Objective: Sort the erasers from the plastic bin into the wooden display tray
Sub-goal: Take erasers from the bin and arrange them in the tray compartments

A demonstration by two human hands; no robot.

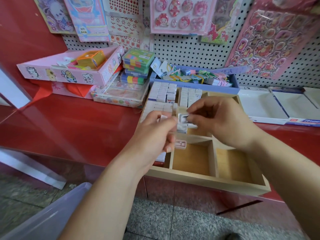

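Observation:
The wooden display tray [204, 181] sits on the red counter with its front edge overhanging. Rows of white erasers [162, 94] fill its far left compartments; the two near compartments hold nothing. My left hand [154, 134] grips several small wrapped erasers [181, 144] above the tray's left side. My right hand [218, 118] pinches one wrapped eraser [183, 118] over the middle compartment, fingertips almost meeting my left hand. A corner of the translucent plastic bin [52, 217] shows at the lower left, below the counter.
A pink box [69, 75] of stationery, stacked colourful cases [136, 64] and a blue box [195, 87] of tangled items stand behind the tray. White open boxes [270, 106] lie to the right. Sticker sheets hang on the pegboard [190, 49].

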